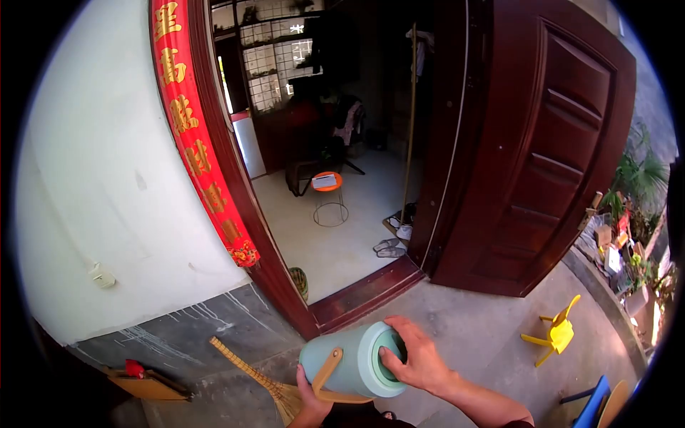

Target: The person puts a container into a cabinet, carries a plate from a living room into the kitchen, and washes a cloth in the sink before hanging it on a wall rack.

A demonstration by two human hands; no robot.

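The biggest thing is the wall (107, 178), far off to the left of the hands, smooth white on top and rough gray below. Ahead and to the right of the hands stands a shiny dark red door (535, 150) with raised box shapes, swung open. A long, flat red strip (187, 118) with gold writing hangs ahead and to the left. Just left of the hands is a straw broom (246, 367) with a bumpy, bound handle. A little yellow chair (560, 333) sits off to the right. Well ahead, indoors, is a round orange stool (326, 190) on thin legs.

The pail (351, 371) is between the hands, smooth, pale green and round like a drum, tipped on its side. It has a tan bar for a handle. The left hand (311, 403) is curled around its lower side, holding it. The right hand (416, 360) is half open, thumb and fingers bent on the round lid (374, 378); whether they grip it, one cannot tell.
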